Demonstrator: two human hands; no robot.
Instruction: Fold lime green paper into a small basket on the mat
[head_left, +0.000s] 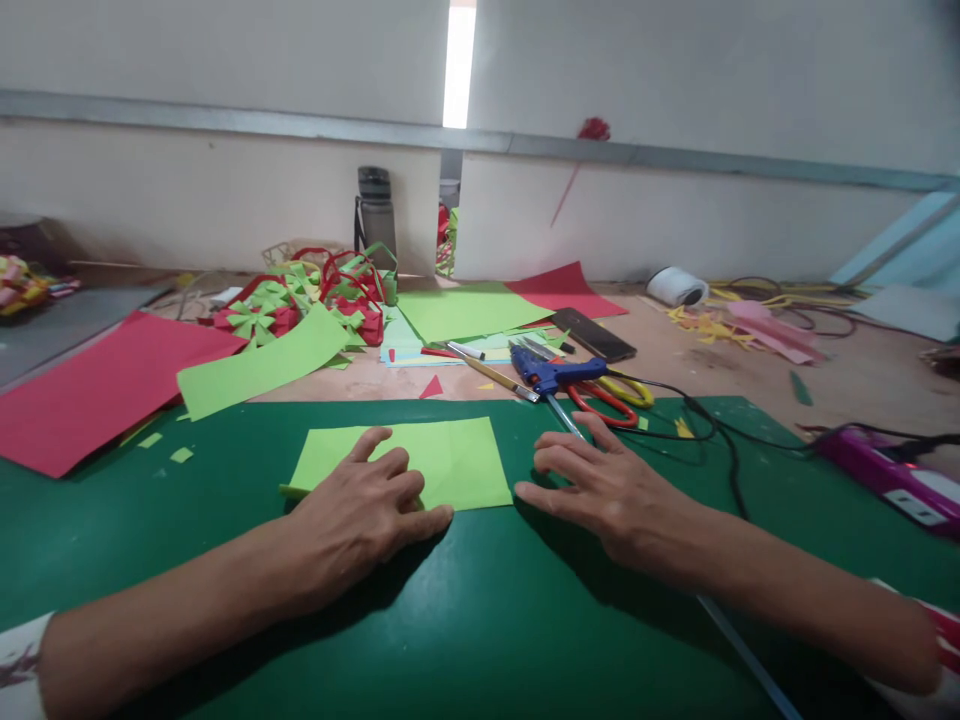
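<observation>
While our left hand [367, 500], fingers loosely spread, rests on the nearest lime-green sheet [465, 460], which lies on the green mat [300, 650], we hold our right hand [607, 490] just beside the sheet's right edge, those fingers also parted. Beyond our right hand, we see a blue glue gun [555, 374] and, farther back on the table [712, 370], a black phone [596, 336]; a red sheet [112, 390] lies to our left.

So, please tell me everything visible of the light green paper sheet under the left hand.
The light green rectangular sheet looks like paper and lies mostly flat on the dark green mat, its near-left corner curled or folded. The left hand rests on it; whether the right hand touches it is unclear.
</observation>
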